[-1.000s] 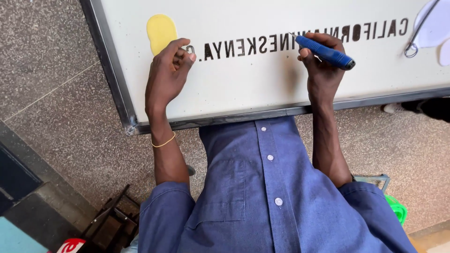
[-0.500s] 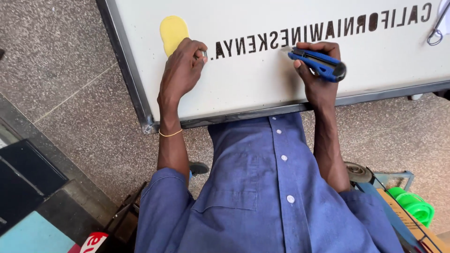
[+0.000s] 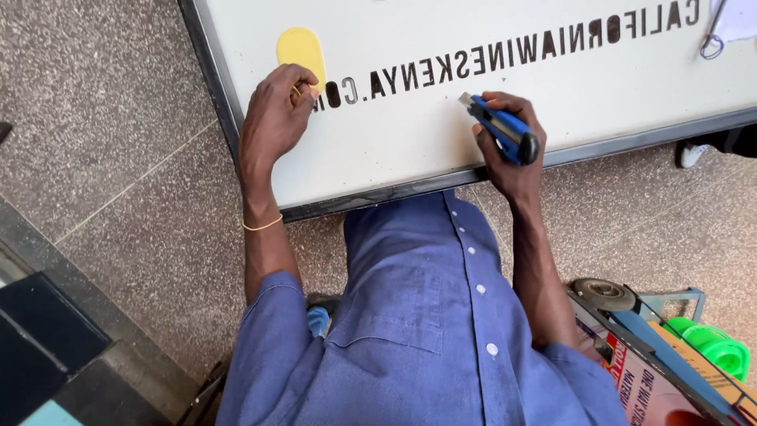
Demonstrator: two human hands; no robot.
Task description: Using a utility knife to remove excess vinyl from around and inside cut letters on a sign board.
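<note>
A white signboard with a dark metal frame lies flat on the floor before me, with a row of black stick-on letters across it. My left hand rests on the board at the left end of the lettering, its fingertips pressing beside a yellow oval squeegee. My right hand grips a blue utility knife, blade end pointing up-left just below the letters. A thin yellow band sits on my left wrist.
Speckled stone floor surrounds the board. A small cart with a wheel, blue frame and green plastic item stands at lower right. A dark step or mat lies at lower left. A paper with a loop lies on the board's top right corner.
The view has shifted, so the board sits further right. My right hand has turned the knife from lying flat across to pointing up-left. My left hand stays at the lettering's left end.
</note>
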